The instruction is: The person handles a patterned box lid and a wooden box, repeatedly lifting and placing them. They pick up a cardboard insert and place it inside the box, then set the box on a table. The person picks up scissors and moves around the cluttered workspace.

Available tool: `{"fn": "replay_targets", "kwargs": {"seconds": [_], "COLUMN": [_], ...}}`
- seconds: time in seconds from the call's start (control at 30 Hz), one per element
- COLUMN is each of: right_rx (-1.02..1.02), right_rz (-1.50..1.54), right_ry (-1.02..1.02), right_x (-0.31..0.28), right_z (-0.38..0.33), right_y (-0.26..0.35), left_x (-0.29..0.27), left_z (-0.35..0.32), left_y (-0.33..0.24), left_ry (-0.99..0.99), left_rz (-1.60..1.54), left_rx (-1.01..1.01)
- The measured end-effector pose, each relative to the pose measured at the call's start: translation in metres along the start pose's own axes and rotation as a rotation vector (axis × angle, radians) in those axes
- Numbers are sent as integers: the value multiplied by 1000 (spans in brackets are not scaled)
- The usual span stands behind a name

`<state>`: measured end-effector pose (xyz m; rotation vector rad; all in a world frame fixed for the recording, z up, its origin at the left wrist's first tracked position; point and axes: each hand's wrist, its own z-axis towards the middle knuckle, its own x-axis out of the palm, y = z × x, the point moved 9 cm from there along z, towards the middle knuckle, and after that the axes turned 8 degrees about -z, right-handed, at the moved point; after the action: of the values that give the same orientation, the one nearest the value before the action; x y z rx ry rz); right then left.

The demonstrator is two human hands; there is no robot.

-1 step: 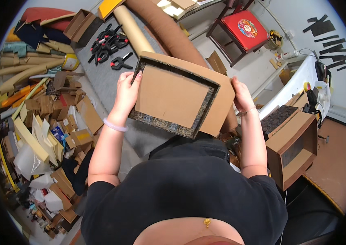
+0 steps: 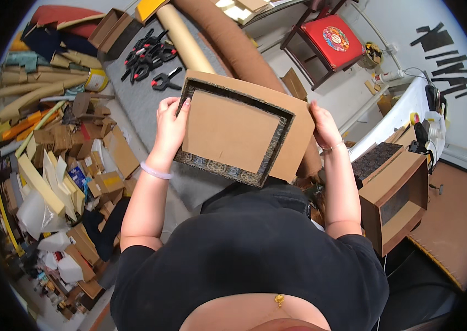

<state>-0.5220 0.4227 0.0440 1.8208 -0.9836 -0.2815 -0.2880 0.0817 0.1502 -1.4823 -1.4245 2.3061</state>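
Between my two hands I hold up a brown cardboard panel [image 2: 233, 129], tilted over my lap. A dark patterned strip [image 2: 222, 166] runs round a rectangle on it like a frame, and plain cardboard extends past this on the right. My left hand [image 2: 171, 124] grips the left edge, thumb on the front face and the other fingers mostly behind. At the right edge, my right hand [image 2: 325, 126] is closed on the plain cardboard, its fingertips partly hidden behind. Whether the panel is one piece or several layers, I cannot tell.
Several black spring clamps [image 2: 148, 58] lie on the grey table [image 2: 129, 105], beside a beige roll [image 2: 186, 41] and a long brown roll [image 2: 233, 47]. Cardboard scraps [image 2: 120, 151] crowd the left. An open box [image 2: 393, 204] stands right; a red-seated chair [image 2: 330, 41] is behind.
The panel and both hands have shifted very slightly left against the background. Both hands keep the same hold.
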Motion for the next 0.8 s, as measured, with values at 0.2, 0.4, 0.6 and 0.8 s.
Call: {"fn": "replay_targets", "kwargs": {"seconds": [0.2,0.4,0.6,0.8], "right_rx": [96,301,397,368], "right_rz": [-80,-114,-89,-179], "right_ry": [163,224,127,306], "right_x": [93,174,222,250], "right_z": [8,5,-8,-28], "right_y": [-17,-39,-78,-58], "left_x": [-60,-86,-104,-115], "left_z": [-94,-162,-217,-240], "left_y": [61,127,175,172], "left_ry": [-117,-217,-375,-427], "left_rz": [-334,-736,-395,-351], "left_rx": [-228,-513,-661,-749]}}
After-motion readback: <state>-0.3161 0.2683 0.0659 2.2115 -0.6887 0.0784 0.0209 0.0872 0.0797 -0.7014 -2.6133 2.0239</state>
